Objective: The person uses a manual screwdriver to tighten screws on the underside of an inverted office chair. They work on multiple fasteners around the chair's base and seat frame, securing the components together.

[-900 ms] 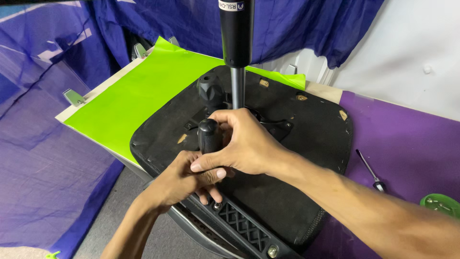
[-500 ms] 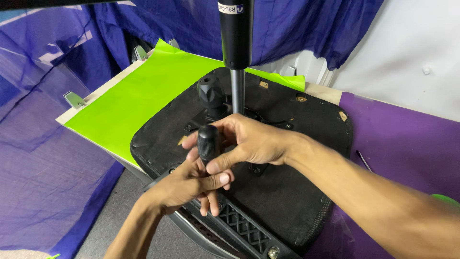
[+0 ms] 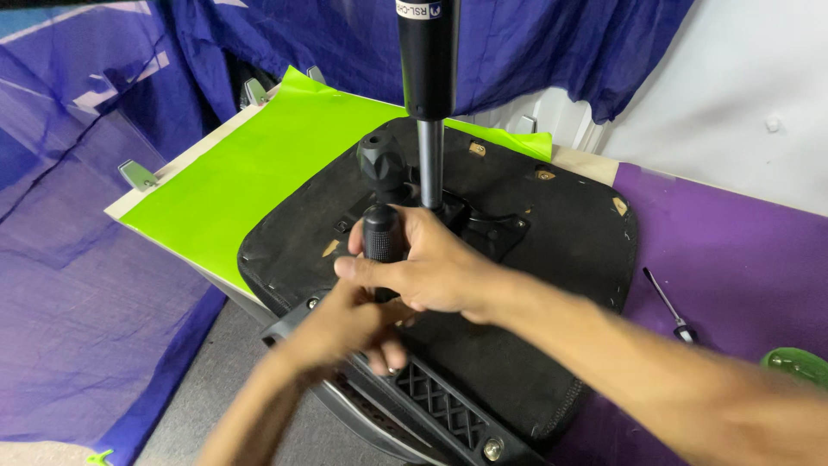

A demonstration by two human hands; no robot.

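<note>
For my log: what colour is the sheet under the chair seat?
Bright green sheet, head view.

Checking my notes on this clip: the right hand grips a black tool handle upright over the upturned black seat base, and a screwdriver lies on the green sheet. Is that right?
Not quite. In the head view the screwdriver lies on the purple cloth, to the right of the seat base, not on the green sheet. The rest stands: the right hand grips the black tool handle upright over the upturned base.

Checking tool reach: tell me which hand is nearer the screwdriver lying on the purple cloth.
Right. The right hand grips a black handle over the seat, left of the screwdriver; the left hand sits farther left.
</note>
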